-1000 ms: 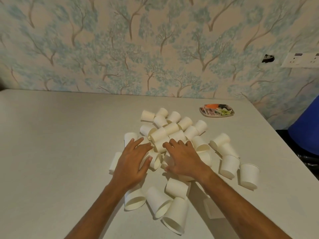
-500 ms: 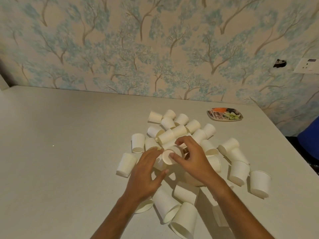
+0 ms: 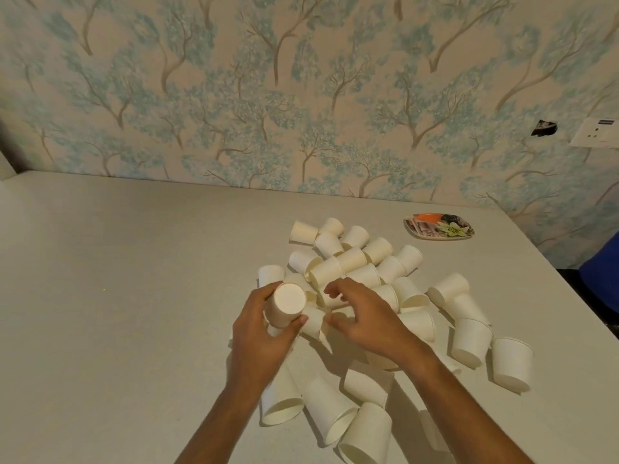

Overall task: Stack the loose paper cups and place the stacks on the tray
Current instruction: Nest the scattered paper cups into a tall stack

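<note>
White paper cups lie loose in a heap at mid-bench, most on their sides, a few mouth-down at the right edge. None is on the small patterned tray, which sits apart at the far right, near the wall.

Left hand grips one white cup round its wall, base toward the camera (a second cup may be nested beneath it; cannot tell). Right hand hovers over the heap, thumb and fingers parted and curved, with nothing visibly held.

Judged step: take the next cup and nest it with the held one.

To do it well:
- choose a cup lying on top, not one pinned under neighbours
- turn it to match the held cup
- line up the axes before sliding
- grip lightly, since thin paper walls probably dent

Risk: nudged cups rolling off across the pale bench.
</note>
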